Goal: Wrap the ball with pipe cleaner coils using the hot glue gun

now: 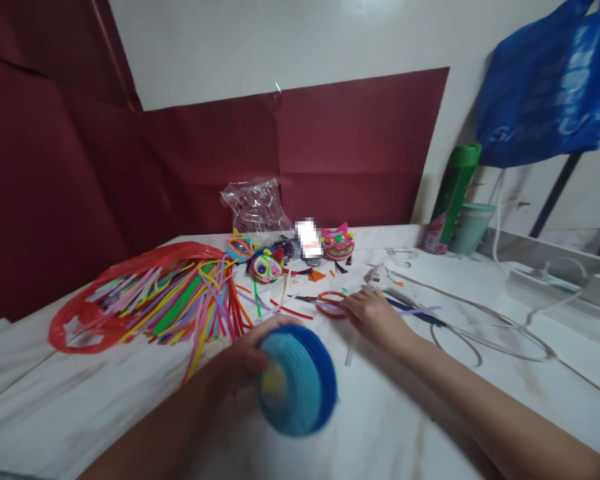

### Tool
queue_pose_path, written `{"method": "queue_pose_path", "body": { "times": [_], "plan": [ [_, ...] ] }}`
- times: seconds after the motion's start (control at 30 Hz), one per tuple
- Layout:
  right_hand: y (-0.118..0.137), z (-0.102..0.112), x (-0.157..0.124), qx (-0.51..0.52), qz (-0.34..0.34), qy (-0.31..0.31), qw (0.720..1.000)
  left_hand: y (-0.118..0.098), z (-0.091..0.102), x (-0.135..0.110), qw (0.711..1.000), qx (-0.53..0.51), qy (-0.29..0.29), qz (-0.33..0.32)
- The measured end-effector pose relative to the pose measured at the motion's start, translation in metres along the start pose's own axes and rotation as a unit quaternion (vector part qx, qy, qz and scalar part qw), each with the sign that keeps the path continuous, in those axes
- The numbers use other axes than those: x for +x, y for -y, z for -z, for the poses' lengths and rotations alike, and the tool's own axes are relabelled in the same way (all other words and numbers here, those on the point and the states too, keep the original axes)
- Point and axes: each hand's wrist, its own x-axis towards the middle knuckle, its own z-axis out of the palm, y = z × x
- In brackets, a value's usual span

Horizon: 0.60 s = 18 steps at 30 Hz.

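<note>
A round craft piece [297, 383], light blue with a dark blue band and a pale yellow patch, is in my left hand [260, 353]. Motion blurs it, and my fingers wrap around its left and upper side above the table. My right hand [375, 317] rests low over the table, fingers curled down at the handle of orange-handled scissors [331, 305]. The scissors lie with their dark blades pointing left. A lavender pipe cleaner [420, 311] runs beneath that hand, and a short clear stick [351, 353] lies just below it.
Many coloured pipe cleaners [180, 300] spill from a red plastic bag [63, 333] at left. Decorated cat-face pieces [339, 243] and a clear bag [255, 207] stand at the back. Cables [480, 327], a green spray can [453, 200] and a cup [473, 230] are at right.
</note>
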Motion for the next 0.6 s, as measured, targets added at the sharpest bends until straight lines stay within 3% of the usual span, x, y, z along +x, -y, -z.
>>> {"method": "queue_pose_path", "body": {
  "times": [0.07, 0.17, 0.27, 0.37, 0.47, 0.6],
  "plan": [
    [0.001, -0.008, -0.001, 0.035, -0.005, 0.017, 0.999, 0.002, -0.009, -0.002, 0.99, 0.04, 0.126, 0.059],
    [0.015, -0.012, 0.005, 0.116, 0.018, 0.011, 0.993, 0.001, -0.018, 0.0, 0.966, 0.102, 0.203, 0.121],
    [0.04, -0.018, 0.023, 0.13, 0.061, 0.055, 0.988, -0.002, -0.02, 0.0, 0.958, 0.152, 0.213, 0.118],
    [0.067, -0.032, 0.051, 0.073, 0.081, 0.138, 0.984, -0.003, -0.018, 0.0, 0.957, 0.169, 0.208, 0.109],
    [0.083, -0.049, 0.075, 0.03, 0.035, 0.2, 0.979, 0.001, -0.012, 0.0, 0.961, 0.148, 0.206, 0.111],
    [0.089, -0.063, 0.093, 0.024, -0.048, 0.221, 0.974, 0.005, -0.007, 0.001, 0.965, 0.148, 0.191, 0.103]
  ]
}}
